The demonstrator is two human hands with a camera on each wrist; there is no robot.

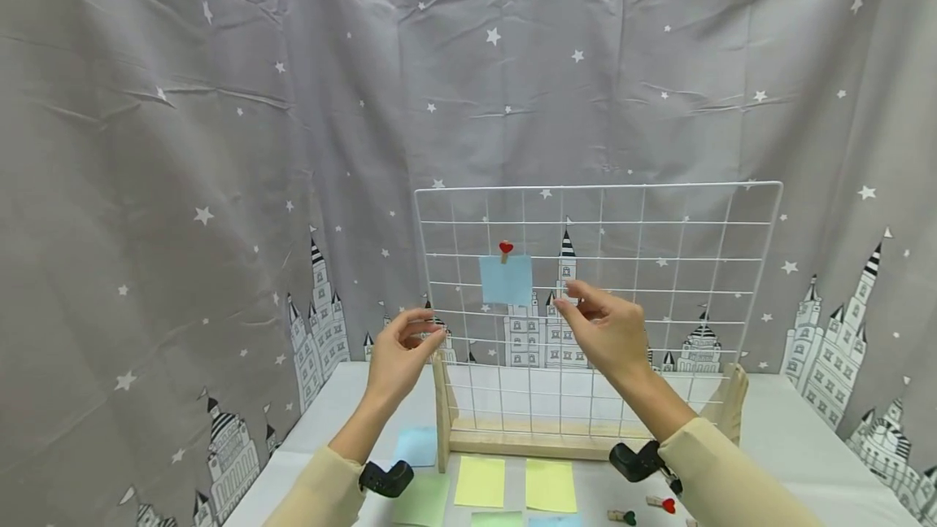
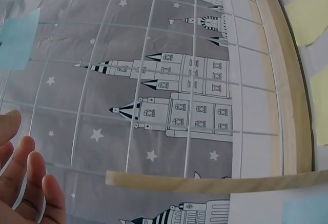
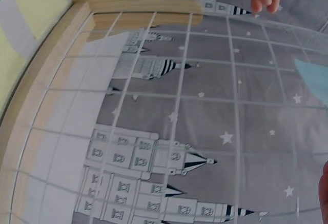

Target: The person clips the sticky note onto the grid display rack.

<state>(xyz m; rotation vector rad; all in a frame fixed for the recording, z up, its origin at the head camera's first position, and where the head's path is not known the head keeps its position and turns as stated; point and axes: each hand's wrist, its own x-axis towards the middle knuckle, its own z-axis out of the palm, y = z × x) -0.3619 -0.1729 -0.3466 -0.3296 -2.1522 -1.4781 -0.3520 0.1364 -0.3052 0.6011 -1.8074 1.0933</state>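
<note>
Blue note (image 1: 510, 285), pinned on the upper left part of the wire grid (image 1: 599, 186), is what you should watch. A red heart clip (image 1: 506, 247) sits at its top edge, long axis roughly upright, heart uppermost. The note itself is close to square, so it gives you no long axis worth lining up with.

Your right hand (image 1: 606, 330) is in front of the middle of the grid, and from its fingers the note lies just to the left and slightly up. Your left hand (image 1: 395, 354) is by the grid's left edge, with the note up and to the right of it. Judged from the head view, your right is a little nearer. Both sets of fingers are loosely bent, thumbs apart from them, and you hold nothing that shows; whether either touches the wires, you cannot tell.

Should you adjust the note, a short leftward reach with the right looks simplest. Spare clips (image 1: 661, 503) lie on the surface (image 1: 798, 421), in front of the grid toward its right.
</note>
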